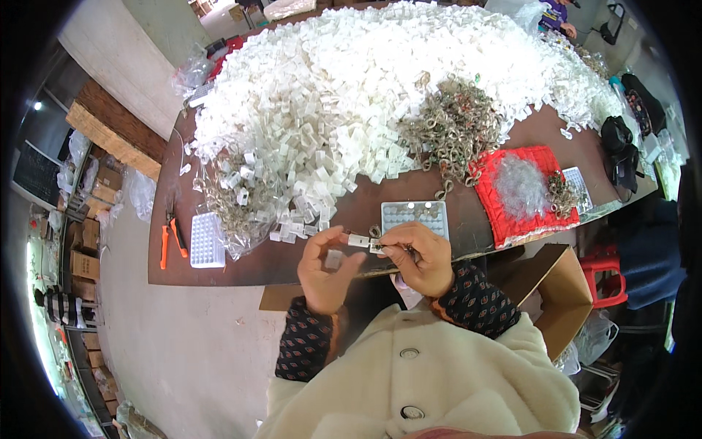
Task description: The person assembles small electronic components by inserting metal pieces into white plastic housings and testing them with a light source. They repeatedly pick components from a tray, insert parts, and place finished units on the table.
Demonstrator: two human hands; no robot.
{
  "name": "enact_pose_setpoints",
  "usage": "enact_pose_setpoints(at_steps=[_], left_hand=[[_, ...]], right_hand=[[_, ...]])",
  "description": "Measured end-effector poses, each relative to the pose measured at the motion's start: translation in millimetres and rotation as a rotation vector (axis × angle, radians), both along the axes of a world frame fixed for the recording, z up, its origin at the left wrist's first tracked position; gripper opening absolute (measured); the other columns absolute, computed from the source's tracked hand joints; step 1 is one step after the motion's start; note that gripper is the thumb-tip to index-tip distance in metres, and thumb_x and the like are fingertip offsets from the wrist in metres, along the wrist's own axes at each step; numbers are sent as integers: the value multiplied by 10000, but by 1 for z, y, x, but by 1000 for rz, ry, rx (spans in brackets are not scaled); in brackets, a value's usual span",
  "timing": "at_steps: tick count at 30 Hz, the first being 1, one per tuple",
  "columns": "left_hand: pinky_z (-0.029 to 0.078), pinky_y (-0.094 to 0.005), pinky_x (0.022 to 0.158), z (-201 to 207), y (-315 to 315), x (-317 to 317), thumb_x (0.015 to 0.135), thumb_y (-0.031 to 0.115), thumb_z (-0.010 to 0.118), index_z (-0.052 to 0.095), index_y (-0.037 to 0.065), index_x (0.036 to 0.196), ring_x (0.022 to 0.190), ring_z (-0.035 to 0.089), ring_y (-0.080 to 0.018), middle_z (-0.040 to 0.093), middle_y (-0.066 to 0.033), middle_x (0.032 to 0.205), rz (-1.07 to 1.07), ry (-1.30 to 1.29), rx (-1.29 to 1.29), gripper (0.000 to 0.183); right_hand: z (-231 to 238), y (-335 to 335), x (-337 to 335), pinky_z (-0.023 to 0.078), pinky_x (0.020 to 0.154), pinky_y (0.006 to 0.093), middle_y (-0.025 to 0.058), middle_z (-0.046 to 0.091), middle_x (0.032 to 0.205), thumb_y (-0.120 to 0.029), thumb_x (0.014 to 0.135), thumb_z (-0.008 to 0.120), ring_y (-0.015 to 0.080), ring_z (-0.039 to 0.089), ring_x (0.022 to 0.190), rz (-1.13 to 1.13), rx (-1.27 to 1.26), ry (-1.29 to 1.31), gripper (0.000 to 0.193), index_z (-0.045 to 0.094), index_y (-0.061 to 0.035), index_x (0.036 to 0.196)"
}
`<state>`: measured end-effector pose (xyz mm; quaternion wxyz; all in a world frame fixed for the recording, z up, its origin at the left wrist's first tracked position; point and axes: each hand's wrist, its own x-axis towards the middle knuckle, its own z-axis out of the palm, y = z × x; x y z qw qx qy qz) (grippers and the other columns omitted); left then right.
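My right hand [420,257] pinches a small white plastic keychain piece [358,240] with a bit of metal at its right end, above the table's near edge. The index fingertip of my left hand [322,274] is at the piece's left end; its thumb stands apart below. Another translucent block [333,259] shows in the gap between that thumb and finger. Just beyond my right hand lies a pale blue compartment tray [395,208] with small round pieces in some cells. Metal key rings and clasps [457,124] are heaped past it.
A huge mound of clear plastic pieces [314,102] covers the brown table [278,272]. Orange-handled pliers [173,238] and a white tray [207,241] lie left, beside a bag of metal fittings [232,197]. Right is a red cloth [504,212] bearing clear bits [521,186]. A cardboard box [559,293] stands below.
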<state>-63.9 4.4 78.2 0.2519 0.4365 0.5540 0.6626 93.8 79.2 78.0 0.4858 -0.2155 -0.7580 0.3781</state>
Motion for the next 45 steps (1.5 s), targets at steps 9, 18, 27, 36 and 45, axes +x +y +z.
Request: enact_pose_setpoints(at_steps=[9,18,27,36,45], left_hand=[[388,-193,477,-19,-10,30,907,10,668,631,-21,1152,594,509,-42,639,-26,876,-160,-647,-64,249],[376,-167,541,-17,-22,35,931,77,676,632,47,1249,659,466,1,610,58,897,-5,-462,-65,322],[440,-196,633,-11,-34,21,901,41,705,664,9,1100,747,531,-26,635,1,948,-66,-289,189,206],[456,-207,582,-24,-49,23,831,-24,744,675,13,1019,686,570,-63,702,-62,921,-85,-345,126,204],[422,-185,525,-29,-42,22,866,-18,722,621,15,1045,632,526,-41,715,-155,1018,-145,-445,298,208]], right_hand=[[4,-16,4,470,681,214,74,656,975,36,912,634,87,589,799,23,-223,74,120,644,14,1029],[4,-15,-4,530,726,288,138,673,959,26,899,651,205,667,837,36,41,-15,140,664,3,1037],[18,-25,-7,436,569,203,36,601,887,10,935,599,75,570,638,107,-124,-97,76,627,12,1005],[31,-38,12,458,617,239,71,676,863,4,841,719,115,598,691,109,-312,-173,127,724,-27,964],[28,-40,5,474,642,227,53,681,862,52,827,735,93,624,747,259,-408,4,210,738,-34,1018]])
